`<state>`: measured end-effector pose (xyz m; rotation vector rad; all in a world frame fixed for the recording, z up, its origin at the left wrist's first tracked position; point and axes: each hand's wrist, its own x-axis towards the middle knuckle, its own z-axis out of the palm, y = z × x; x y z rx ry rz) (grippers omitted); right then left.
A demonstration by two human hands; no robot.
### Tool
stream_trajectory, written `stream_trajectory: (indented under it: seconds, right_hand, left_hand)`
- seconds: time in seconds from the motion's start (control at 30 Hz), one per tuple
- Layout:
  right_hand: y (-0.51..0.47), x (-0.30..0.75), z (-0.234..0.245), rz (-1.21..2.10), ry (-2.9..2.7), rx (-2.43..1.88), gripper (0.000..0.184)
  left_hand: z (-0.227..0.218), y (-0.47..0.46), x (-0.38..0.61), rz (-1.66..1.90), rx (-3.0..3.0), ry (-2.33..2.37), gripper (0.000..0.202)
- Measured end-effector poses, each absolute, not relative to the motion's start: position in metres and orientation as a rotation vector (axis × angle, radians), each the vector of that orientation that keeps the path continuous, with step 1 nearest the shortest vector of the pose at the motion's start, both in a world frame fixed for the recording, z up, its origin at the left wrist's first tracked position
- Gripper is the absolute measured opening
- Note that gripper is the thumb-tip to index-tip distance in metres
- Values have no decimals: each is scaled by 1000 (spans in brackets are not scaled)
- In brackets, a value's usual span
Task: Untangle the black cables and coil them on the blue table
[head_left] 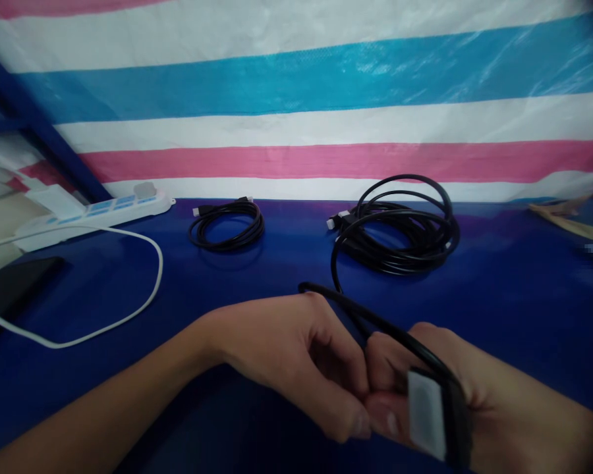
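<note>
Low in the middle, my left hand point(296, 355) is closed, its thumb and fingertips pinched against the fingers of my right hand. My right hand point(445, 368) is also curled shut, and a black cable point(375, 317) runs in at the hands. What lies between the fingertips is hidden. One stretch of the cable bends behind my left knuckles, then crosses over my right hand. It ends in a black connector point(457, 421) with a pale, see-through cap point(425, 413), blurred, over my right thumb and wrist. A black cable coil point(400, 263) lies beyond the hands, joined to this stretch.
A smaller black cable coil point(227, 247) lies at the back, left of the middle. At the left are a white power strip point(123, 210), a white charging cable point(161, 263) and a dark flat device point(20, 283). A striped sheet point(296, 79) hangs behind the blue table point(257, 280).
</note>
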<state>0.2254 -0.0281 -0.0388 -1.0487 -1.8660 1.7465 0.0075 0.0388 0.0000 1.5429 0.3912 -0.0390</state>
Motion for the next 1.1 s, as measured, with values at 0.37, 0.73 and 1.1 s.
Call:
stream_trajectory:
  seconds: [0.37,0.73,1.1]
  right_hand:
    - [-29,221,-25,1739,-1802,-1151,18]
    - [-21,205,-1,1889,-1602,-1116,28]
    - [-23,205,-3,1884,-1686,-1150,22]
  left_hand:
    - [12,34,7,68,1691,419,17]
    - [29,16,3,407,2812,439,17]
    - [36,-2,14,401,2929,522,35]
